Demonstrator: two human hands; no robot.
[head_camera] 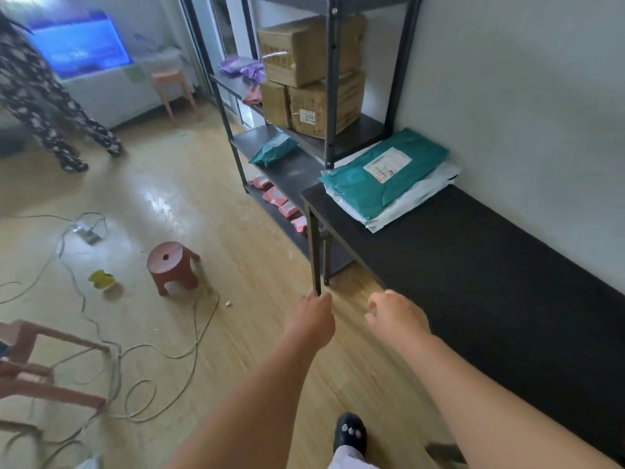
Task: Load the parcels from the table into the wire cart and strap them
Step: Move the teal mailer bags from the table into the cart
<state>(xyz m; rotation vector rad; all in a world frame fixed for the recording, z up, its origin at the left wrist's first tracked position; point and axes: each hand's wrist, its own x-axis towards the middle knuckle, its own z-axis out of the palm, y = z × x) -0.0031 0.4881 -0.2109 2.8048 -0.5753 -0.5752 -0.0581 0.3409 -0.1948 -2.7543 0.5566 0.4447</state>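
One long black counter [473, 282] fills the right side of the frame along a pale wall. At its far end, right of centre, a teal parcel [382, 177] with a white label lies flat on top of a white parcel [406, 204], and both rest on the counter top.

Just beyond them a dark metal shelving rack [329, 96] runs towards the top centre. It carries stacked cardboard boxes [311, 49] on an upper shelf, a small teal bag [270, 148] on a lower one, and a row of pink packets [280, 201] on the bottom shelf.

In the upper left a person in patterned trousers [40, 106] stands on the wooden floor. Pale cables [189, 346] trail across the lower left.

Two bare forearms reach up from the bottom edge. The left hand [313, 319] is over the floor beside the counter's leg, and the right hand [394, 321] is at the counter's near corner. Each grip is narrow, fingers curled in, holding nothing, well short of the parcels.

A low red stool [172, 265] stands left of centre, with a dark shoe [350, 433] at the bottom edge.
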